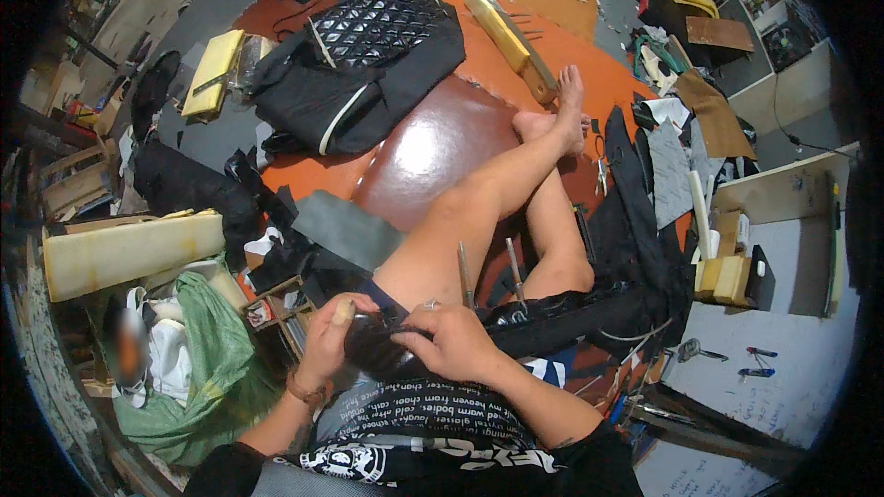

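With fingertips partly hidden, the left hand [330, 336] and right hand [449, 342] seem to pinch the glossy black leather-like piece [376, 355] between them, likely working its edge, which next calls for even grip.

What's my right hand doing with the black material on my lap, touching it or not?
Touching: the head view shows the right hand with its thumb and fingers against the black material, no gap between.

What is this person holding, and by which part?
Black shiny material; the left hand grips its left edge, the right hand pinches it farther right. Its full shape is unclear.
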`<state>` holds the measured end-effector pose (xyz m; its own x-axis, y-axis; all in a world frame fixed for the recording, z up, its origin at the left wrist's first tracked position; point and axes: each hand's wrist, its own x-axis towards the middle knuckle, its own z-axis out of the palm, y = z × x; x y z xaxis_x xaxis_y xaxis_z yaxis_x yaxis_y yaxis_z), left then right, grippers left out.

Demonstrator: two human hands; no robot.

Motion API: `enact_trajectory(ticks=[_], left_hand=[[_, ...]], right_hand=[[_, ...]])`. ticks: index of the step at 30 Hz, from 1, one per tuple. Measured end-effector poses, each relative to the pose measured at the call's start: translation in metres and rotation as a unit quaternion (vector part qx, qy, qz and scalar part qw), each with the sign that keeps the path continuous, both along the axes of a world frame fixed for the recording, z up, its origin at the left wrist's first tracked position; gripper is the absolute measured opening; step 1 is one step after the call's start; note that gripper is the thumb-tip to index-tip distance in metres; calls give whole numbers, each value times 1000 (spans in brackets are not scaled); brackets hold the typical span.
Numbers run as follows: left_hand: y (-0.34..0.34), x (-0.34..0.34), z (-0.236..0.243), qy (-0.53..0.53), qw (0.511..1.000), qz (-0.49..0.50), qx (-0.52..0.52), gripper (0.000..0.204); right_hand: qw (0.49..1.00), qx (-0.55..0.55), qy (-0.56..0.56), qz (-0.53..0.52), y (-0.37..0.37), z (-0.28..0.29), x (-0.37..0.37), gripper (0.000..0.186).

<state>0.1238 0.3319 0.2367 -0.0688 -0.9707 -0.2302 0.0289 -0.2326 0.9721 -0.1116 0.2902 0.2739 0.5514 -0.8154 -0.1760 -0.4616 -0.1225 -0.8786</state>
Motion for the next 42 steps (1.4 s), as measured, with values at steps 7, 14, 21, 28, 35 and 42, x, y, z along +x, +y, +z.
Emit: enact_trajectory(ticks=[7,14,21,28,35,42], left_hand=[[-23,24,7,4,982,-190,21,38],[-58,35,43,-111,916,-381,-56,70],[-49,29,43,-137,946,-291,44,56],[-31,23,21,-88,974,-199,63,36],[-32,17,17,-89,983,-158,39,23],[-18,13,-3,21,996,-32,81,61]], right_hand=[[997,59,-45,-16,2,0,-5,35],[995,63,-67,-42,-7,-5,2,38],[995,88,-36,-41,-18,-12,11,41],[990,115,-62,54,-39,-24,15,44],[995,91,-14,26,-38,-28,19,43],[992,126,-22,-17,-40,-33,22,47]])
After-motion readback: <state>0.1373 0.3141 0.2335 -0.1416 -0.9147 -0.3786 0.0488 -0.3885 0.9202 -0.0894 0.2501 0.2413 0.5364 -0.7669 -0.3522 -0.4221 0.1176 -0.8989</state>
